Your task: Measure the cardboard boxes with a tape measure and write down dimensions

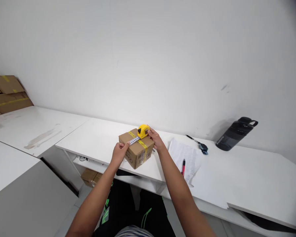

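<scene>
A small cardboard box [138, 154] with yellow tape stands on the white table [101, 141] in front of me. A yellow tape measure [143, 131] rests on the box's far top edge, its white blade [134, 141] pulled across the top. My right hand [156, 139] grips the tape measure's case from the right. My left hand [119, 153] pinches the blade's free end at the box's near left edge.
Sheets of paper [187, 158] with a red pen [183, 167] lie right of the box. A black pen [192, 139], a small dark object [203, 148] and a black bottle [234, 134] on its side sit further right. Cardboard boxes [7, 95] are stacked far left.
</scene>
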{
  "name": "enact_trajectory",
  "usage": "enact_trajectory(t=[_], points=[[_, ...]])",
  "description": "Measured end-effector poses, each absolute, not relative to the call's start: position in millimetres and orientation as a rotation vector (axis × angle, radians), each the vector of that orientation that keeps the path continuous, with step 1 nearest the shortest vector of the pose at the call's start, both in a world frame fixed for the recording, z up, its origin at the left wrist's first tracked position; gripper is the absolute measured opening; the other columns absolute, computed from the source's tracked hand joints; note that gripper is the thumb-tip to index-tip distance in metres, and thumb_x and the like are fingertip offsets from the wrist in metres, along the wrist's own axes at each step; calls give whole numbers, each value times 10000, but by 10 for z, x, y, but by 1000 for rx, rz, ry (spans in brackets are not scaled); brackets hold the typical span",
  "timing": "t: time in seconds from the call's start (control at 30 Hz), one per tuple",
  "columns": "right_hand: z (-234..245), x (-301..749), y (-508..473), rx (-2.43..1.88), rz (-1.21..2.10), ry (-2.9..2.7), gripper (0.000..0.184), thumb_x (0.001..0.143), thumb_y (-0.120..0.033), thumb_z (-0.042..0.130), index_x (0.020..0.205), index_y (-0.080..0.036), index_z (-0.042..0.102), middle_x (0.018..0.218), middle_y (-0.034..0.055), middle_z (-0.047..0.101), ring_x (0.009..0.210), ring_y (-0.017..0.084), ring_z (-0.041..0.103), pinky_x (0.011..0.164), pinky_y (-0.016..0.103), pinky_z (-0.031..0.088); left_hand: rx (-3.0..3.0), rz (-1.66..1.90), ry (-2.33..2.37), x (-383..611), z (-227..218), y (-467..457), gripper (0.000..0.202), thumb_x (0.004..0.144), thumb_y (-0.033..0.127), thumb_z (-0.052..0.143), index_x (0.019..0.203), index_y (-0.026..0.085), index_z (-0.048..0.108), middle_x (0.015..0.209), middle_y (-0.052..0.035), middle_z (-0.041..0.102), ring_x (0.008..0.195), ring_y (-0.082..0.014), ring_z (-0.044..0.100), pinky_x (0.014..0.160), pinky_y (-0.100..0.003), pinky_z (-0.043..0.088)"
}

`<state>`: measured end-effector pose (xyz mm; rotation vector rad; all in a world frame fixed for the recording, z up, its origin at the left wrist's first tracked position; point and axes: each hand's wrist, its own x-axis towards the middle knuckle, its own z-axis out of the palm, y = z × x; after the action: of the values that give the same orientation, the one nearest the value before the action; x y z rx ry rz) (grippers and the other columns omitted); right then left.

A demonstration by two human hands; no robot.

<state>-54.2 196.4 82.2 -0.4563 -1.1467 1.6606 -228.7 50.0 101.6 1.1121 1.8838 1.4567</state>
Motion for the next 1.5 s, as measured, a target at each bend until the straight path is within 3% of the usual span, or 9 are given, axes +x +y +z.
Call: enact_trajectory(t=[0.13,0.3,0.6,0.83,1.07,1.17,1.27,1.4,1.5], points=[[827,-511,2023,-422,1645,-983,516,706,-384,797,1188,-292,638,659,-69,558,536,86,460,513,211,432,1218,1342,1944,-2446,1015,472,414,748,582,585,631,209,449,621,11,518,591,-150,483,565,-277,340],[796,-502,2104,-348,1581,-701,446,726,-413,764,1136,-334,607,752,-70,578,497,65,398,443,181,378,1262,1270,1867,-2479,1026,469,464,763,624,535,586,197,485,606,-10,549,576,-158,501,550,-278,344],[1043,-427,1929,-479,1494,-969,532,715,-474,751,1198,-335,578,902,-41,603,546,63,427,488,186,418,1398,1221,1852,-2460,1245,372,473,794,569,521,507,194,498,532,-6,512,540,-151,457,551,-277,334],[1481,-52,1023,-508,1137,-1153,487,848,-623,557,1237,-332,593,1090,37,621,818,161,589,600,263,496,1531,1303,1513,-1913,1724,-210,453,823,618,513,646,204,466,587,27,441,581,-134,402,555,-254,315],[879,-47,-180,-625,1126,-864,573,802,-578,667,1287,-280,602,1217,71,647,1149,259,584,926,397,511,1860,1184,1379,-1640,1408,-287,477,926,590,334,805,205,590,726,-50,590,700,-203,532,705,-331,418],[579,-48,-222,-622,1299,-634,393,854,-559,615,1176,-340,660,1164,29,687,1103,225,623,904,402,540,2274,1149,1610,-1853,1255,-105,470,780,605,596,1032,215,672,1042,-138,668,1045,-331,567,965,-460,374],[338,-18,-145,-618,1518,-513,289,819,-550,658,1047,-379,705,1085,-5,718,918,210,679,767,399,597,2423,1023,1802,-2087,1209,174,644,689,553,714,1263,284,601,1395,-114,540,1359,-408,357,1107,-552,218],[264,-44,-100,-565,1544,-504,337,791,-626,649,1016,-380,701,1028,-5,724,871,187,683,778,384,598,2195,1126,1886,-2341,1360,579,572,722,525,694,1241,294,623,1394,-93,560,1348,-384,403,1073,-471,294],[495,-126,-25,-543,1523,-662,366,768,-577,705,1050,-345,670,1064,24,709,962,219,674,830,436,579,1806,1266,1875,-2587,1591,912,573,613,571,762,1115,307,687,1149,-78,701,1123,-359,585,916,-389,411]])
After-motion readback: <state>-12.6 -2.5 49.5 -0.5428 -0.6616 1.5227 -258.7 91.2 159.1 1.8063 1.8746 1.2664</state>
